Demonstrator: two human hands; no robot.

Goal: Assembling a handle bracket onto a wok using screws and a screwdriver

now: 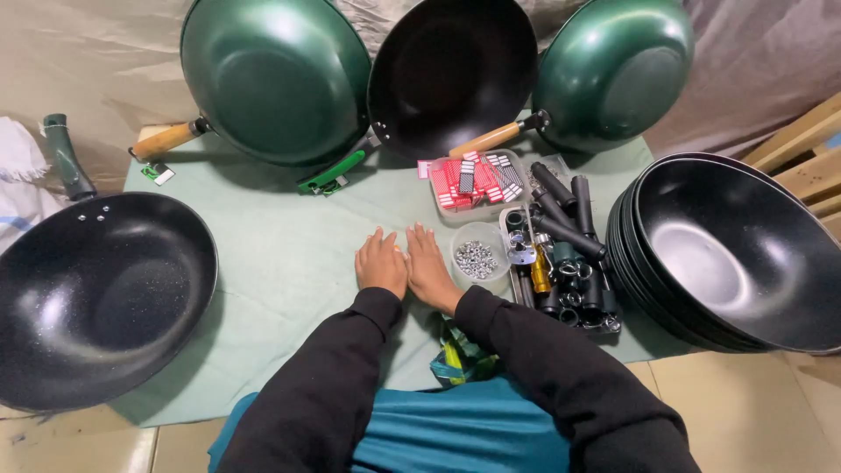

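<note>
Head view: both hands lie flat, palms down, side by side and touching on a pale green cloth (289,254); the left hand (381,263) and right hand (430,267) hold nothing, fingers straight and close together. Just right of them stands a small clear cup of metal nuts (476,257). Behind it a clear box (477,182) holds red and dark flat packets. Black handles (565,215) lie in a heap beside stacked black woks (736,250), cut off at the right edge. Green woks (276,74) lean on a beige sheet behind. Small parts under the handles are hard to make out.
</note>
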